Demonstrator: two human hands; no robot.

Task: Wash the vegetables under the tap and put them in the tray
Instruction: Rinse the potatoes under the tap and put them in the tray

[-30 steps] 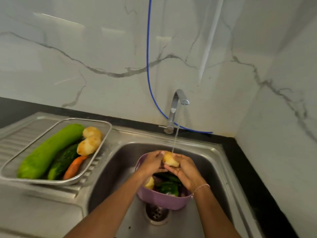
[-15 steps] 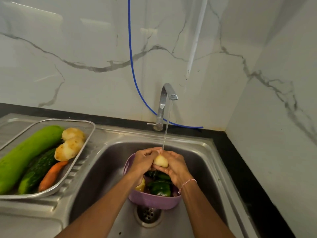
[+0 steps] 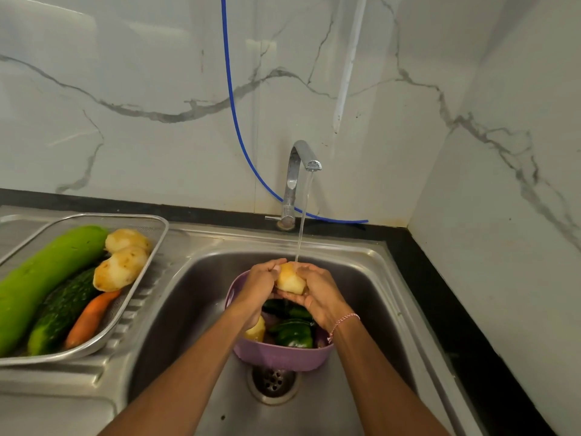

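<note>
1. We are at the sink (image 3: 371,278), and the tap (image 3: 297,171) is on. A thin line of water (image 3: 301,221) runs down from it.
2. The tray (image 3: 147,278) sits on the left side, next to the sink. It already has a big green gourd (image 3: 44,275), a bumpy dark green one (image 3: 59,313), two potatoes (image 3: 121,265) and a carrot (image 3: 89,319) in it. We think those are the washed ones, so a good part of the job looks done.
3. The purple bowl (image 3: 279,357) stands in the sink, over the drain (image 3: 273,382). It has more to wash: green peppers (image 3: 294,333) and a yellow piece (image 3: 256,331) low on the left. We cannot tell what else is under them.
4. We think there is a fair bit left: finish this one, put it in the tray, then do the rest in the bowl.
5. Our left hand (image 3: 257,287) and our right hand (image 3: 317,294) meet above the bowl, right under the water.
6. The potato (image 3: 290,280) is between them. The water lands on its top.
7. Our left fingers curl over its left side and top. Our right fingers cup it from below and from the right. Both hands press on it, fingers close together, not spread.
</note>
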